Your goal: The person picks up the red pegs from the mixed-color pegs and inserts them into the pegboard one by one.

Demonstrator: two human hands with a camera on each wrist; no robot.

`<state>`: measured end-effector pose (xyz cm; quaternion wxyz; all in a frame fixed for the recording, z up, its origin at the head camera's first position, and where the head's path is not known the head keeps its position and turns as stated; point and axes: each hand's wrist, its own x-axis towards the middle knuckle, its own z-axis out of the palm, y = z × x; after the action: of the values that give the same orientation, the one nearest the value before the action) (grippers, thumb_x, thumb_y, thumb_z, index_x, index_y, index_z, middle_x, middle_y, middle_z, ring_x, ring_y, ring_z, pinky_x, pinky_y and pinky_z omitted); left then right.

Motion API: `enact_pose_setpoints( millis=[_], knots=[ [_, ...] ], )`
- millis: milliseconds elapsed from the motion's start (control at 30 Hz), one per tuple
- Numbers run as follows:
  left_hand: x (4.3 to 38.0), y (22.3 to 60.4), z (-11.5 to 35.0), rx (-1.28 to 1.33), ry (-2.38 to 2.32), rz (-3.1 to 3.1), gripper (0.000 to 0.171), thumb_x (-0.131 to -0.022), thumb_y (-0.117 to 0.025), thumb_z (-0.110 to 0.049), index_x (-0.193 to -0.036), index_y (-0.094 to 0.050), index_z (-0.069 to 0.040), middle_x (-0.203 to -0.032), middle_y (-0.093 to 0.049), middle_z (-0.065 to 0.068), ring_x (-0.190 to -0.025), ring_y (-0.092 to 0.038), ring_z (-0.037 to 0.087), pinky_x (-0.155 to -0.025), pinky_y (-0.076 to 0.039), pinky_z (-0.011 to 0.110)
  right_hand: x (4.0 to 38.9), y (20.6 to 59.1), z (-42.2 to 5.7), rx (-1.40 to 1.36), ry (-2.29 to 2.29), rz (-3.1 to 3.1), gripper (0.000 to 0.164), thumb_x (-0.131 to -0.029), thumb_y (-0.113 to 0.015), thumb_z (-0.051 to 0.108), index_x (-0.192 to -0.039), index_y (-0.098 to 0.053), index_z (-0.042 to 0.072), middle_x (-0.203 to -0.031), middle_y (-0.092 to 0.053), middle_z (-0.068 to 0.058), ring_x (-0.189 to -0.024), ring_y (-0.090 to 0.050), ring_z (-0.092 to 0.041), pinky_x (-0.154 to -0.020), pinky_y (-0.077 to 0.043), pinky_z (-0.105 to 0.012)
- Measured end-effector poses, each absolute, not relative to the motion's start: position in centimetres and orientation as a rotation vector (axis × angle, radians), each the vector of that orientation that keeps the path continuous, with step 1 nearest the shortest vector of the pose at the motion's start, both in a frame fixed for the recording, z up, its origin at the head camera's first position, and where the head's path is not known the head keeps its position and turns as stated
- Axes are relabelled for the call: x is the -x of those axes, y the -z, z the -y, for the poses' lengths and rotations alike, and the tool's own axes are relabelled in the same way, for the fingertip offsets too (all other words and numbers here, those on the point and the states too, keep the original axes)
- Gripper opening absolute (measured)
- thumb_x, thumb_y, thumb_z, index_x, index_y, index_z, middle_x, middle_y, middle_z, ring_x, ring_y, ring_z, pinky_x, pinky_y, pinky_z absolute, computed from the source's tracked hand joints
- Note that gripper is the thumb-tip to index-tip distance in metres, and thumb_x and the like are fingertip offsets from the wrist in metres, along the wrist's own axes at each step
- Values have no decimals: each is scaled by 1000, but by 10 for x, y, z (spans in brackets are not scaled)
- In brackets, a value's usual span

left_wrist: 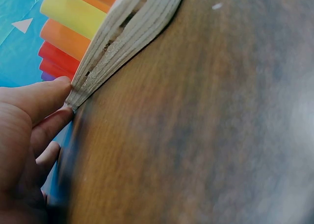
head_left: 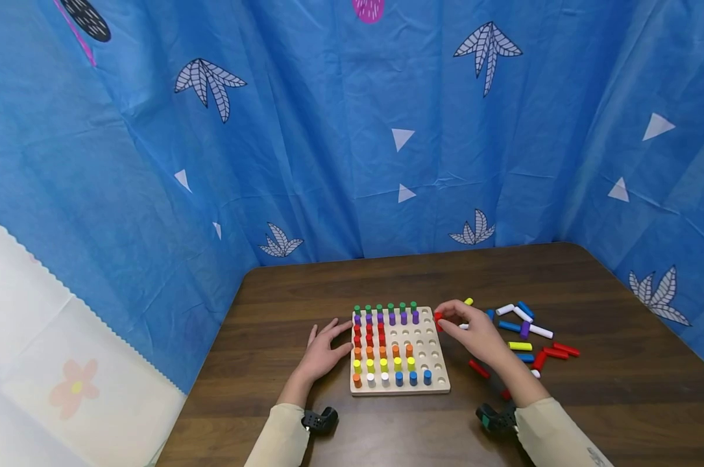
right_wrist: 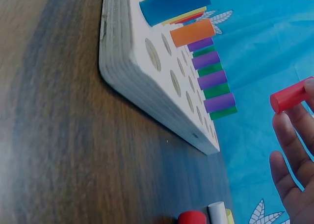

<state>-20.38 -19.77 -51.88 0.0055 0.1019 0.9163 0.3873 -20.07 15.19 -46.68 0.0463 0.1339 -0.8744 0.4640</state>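
Note:
A wooden pegboard stands on the table, holding rows of green, purple, red, orange, yellow, white and blue pegs. Bare holes show mostly along its right side and in the red rows. My left hand touches the board's left edge with its fingers spread, and in the left wrist view the thumb and a fingertip meet the board's side. Between thumb and fingers, my right hand pinches a red peg above the table at the board's right edge, near the purple and green rows.
Loose pegs lie scattered right of the board, among them a yellow peg, a purple peg, a white peg and a red peg. Some are partly behind the right forearm. A blue curtain hangs behind the brown table.

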Motion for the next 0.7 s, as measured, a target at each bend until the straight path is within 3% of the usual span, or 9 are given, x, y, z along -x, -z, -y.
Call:
enact_pose_setpoints(
  millis=[500, 700],
  knots=[
    [203, 517, 198, -339, -1211, -2869, 50, -95, -68, -31, -142, -58, -19, -152, -51, 11, -150, -33, 34, -123, 1, 65, 209, 467, -136, -444, -1465, 2674, 23, -91, -73, 15, -113, -68, 14, -110, -72, -9, -91, -63, -18, -78, -53, -19],
    [203, 516, 199, -335, -1217, -2868, 50, -95, -67, -31, -142, -57, -18, -152, -51, 12, -151, -32, 33, -123, 1, 64, 214, 468, -125, -444, -1481, 2681, 21, -90, -74, 15, -110, -69, 16, -104, -73, -4, -89, -63, -17, -77, -54, -20]
  ],
)
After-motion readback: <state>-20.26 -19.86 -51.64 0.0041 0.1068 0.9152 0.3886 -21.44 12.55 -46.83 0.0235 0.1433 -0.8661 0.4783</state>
